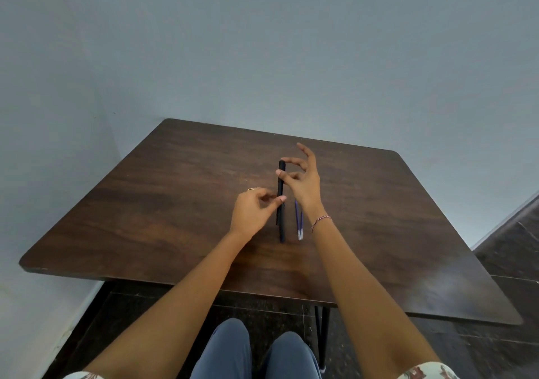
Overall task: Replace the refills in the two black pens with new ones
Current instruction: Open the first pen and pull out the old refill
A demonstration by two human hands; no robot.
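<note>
A black pen point(281, 186) is held above the middle of the dark wooden table point(145, 203), pointing away from me. My right hand point(303, 180) pinches its far end between thumb and forefinger, the other fingers spread. My left hand point(253, 209) grips the pen nearer its middle with thumb and fingertips. Below the left hand a black shaft point(281, 230) continues toward me; I cannot tell whether it is the same pen or a second one lying on the table. Two thin blue refills point(299, 224) lie side by side just right of it, partly hidden by my right wrist.
The table stands in a corner against pale blue-grey walls point(262, 43). Its near edge is above my knees point(253, 352), with a black table leg point(322, 335) to the right. The floor point(501, 250) is dark tile.
</note>
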